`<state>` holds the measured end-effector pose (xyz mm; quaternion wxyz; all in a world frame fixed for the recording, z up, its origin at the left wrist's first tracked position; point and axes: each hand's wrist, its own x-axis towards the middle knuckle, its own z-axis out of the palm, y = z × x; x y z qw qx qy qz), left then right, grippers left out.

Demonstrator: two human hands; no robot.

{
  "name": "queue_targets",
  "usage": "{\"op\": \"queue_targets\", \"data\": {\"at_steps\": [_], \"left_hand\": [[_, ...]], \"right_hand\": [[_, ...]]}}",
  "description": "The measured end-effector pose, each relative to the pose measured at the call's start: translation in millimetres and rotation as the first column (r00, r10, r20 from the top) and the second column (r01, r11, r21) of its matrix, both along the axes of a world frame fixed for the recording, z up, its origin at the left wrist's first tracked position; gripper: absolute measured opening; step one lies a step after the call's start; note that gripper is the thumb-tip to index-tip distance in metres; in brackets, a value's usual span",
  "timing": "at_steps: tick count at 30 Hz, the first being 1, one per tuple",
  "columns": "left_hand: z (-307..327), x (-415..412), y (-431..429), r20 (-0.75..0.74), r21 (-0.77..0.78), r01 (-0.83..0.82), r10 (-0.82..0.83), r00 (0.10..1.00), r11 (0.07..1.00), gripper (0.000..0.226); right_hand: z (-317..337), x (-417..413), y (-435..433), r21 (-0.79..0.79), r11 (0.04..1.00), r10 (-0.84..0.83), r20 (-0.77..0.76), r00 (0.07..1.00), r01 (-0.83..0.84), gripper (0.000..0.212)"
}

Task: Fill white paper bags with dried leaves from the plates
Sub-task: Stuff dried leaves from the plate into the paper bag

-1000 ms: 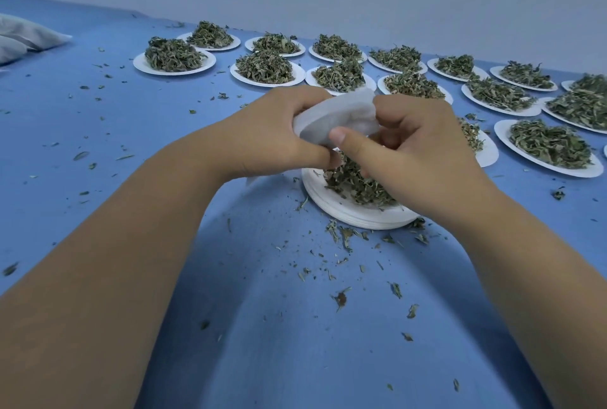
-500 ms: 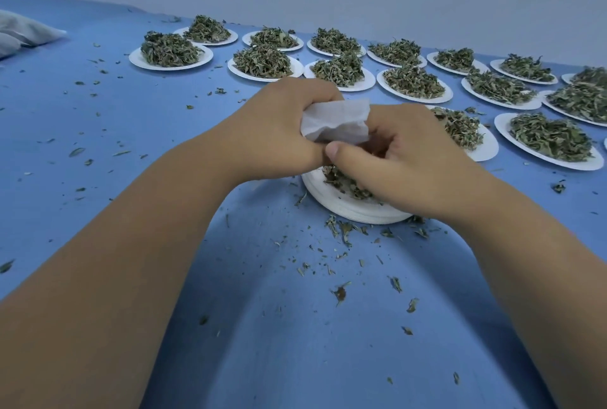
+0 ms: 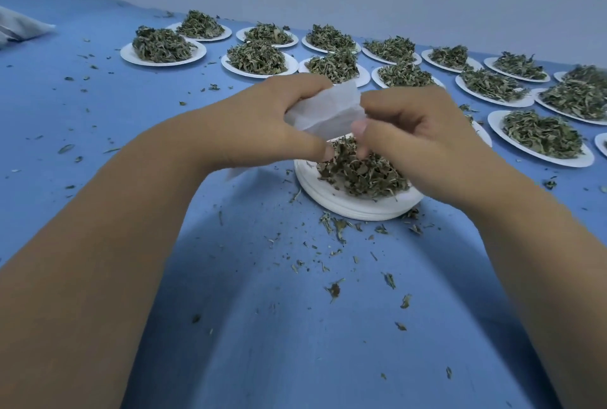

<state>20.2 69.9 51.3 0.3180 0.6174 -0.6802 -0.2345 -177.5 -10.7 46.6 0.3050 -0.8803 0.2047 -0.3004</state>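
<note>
A small white paper bag (image 3: 328,111) hangs in the air between both hands, just above a stack of white plates (image 3: 354,206) that carries a heap of dried green leaves (image 3: 361,172). My left hand (image 3: 272,126) grips the bag's left side with curled fingers. My right hand (image 3: 410,132) pinches the bag's right edge with thumb and fingers. The bag's lower end is hidden behind my hands, and its inside is not visible.
Several white plates heaped with dried leaves (image 3: 162,47) stand in rows across the far side of the blue cloth (image 3: 279,326), up to the wall. Leaf crumbs (image 3: 335,288) lie scattered near the stack. A pale cushion (image 3: 19,29) lies far left.
Both hands with the bag have lifted slightly off the plate stack. The bag is now spread flatter between them and more of the leaf heap shows.
</note>
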Motion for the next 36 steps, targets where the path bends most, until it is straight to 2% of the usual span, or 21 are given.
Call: {"op": "queue_targets", "data": {"at_steps": [2,3,5,6,8,9,11,13,17,19,21,24,26,29,33,36], "left_hand": [[2,4,1,-0.001,0.030,-0.018,0.018,1.000,0.999,0.045],[2,5,1,0.004,0.037,-0.040,0.040,0.999,0.999,0.045],[-3,10,-2,0.057,0.021,-0.121,0.119,0.991,0.992,0.041],[-7,13,-5,0.126,-0.013,-0.182,0.182,0.975,0.983,0.038],[-14,19,-10,0.276,-0.119,-0.289,0.311,0.910,0.950,0.041],[-17,20,-11,0.300,-0.158,-0.311,0.346,0.889,0.937,0.044],[-21,22,-14,0.255,-0.171,-0.326,0.361,0.897,0.930,0.047],[-24,22,-17,0.222,-0.136,-0.331,0.354,0.908,0.934,0.049],[-34,19,-24,0.260,-0.095,-0.307,0.321,0.911,0.947,0.038],[-38,19,-27,0.285,-0.103,-0.293,0.310,0.907,0.951,0.035],[-39,20,-28,0.294,-0.123,-0.291,0.315,0.902,0.949,0.032],[-40,22,-28,0.300,-0.159,-0.314,0.349,0.888,0.936,0.022],[-40,23,-27,0.288,-0.176,-0.328,0.367,0.884,0.928,0.020],[-39,22,-26,0.298,-0.193,-0.324,0.370,0.880,0.926,0.024],[-36,18,-24,0.339,-0.191,-0.296,0.345,0.875,0.936,0.032],[-34,15,-23,0.370,-0.230,-0.278,0.348,0.861,0.933,0.029]], "right_hand": [[1,-9,-4,-0.007,0.999,-0.037,0.121,0.992,0.038,0.023],[1,-12,-8,-0.032,0.997,-0.060,0.134,0.989,0.065,0.020],[-2,-19,-18,-0.078,0.991,-0.113,0.000,0.994,0.113,0.012],[-4,-20,-21,-0.104,0.986,-0.143,-0.136,0.980,0.129,0.021],[-9,-20,-27,-0.158,0.983,-0.145,-0.389,0.910,0.089,0.060],[-13,-18,-29,-0.184,0.982,-0.133,-0.466,0.875,0.051,0.074],[-22,-11,-29,-0.214,0.977,-0.101,-0.517,0.850,-0.014,0.084],[-29,-3,-28,-0.206,0.978,-0.072,-0.482,0.873,-0.034,0.076],[-37,4,-26,-0.241,0.971,-0.101,-0.372,0.923,0.010,0.047],[-37,4,-26,-0.222,0.975,-0.096,-0.310,0.946,0.027,0.040],[-35,1,-29,-0.223,0.974,-0.109,-0.304,0.946,0.041,0.047],[-33,-7,-33,-0.255,0.967,-0.130,-0.422,0.897,0.020,0.072],[-35,-9,-34,-0.250,0.968,-0.137,-0.458,0.879,0.021,0.072],[-37,-7,-35,-0.260,0.963,-0.173,-0.383,0.907,0.074,0.052],[-34,-9,-37,-0.216,0.961,-0.219,-0.212,0.952,0.173,0.022],[-27,-13,-40,-0.168,0.956,-0.258,-0.100,0.961,0.239,0.012]]}}
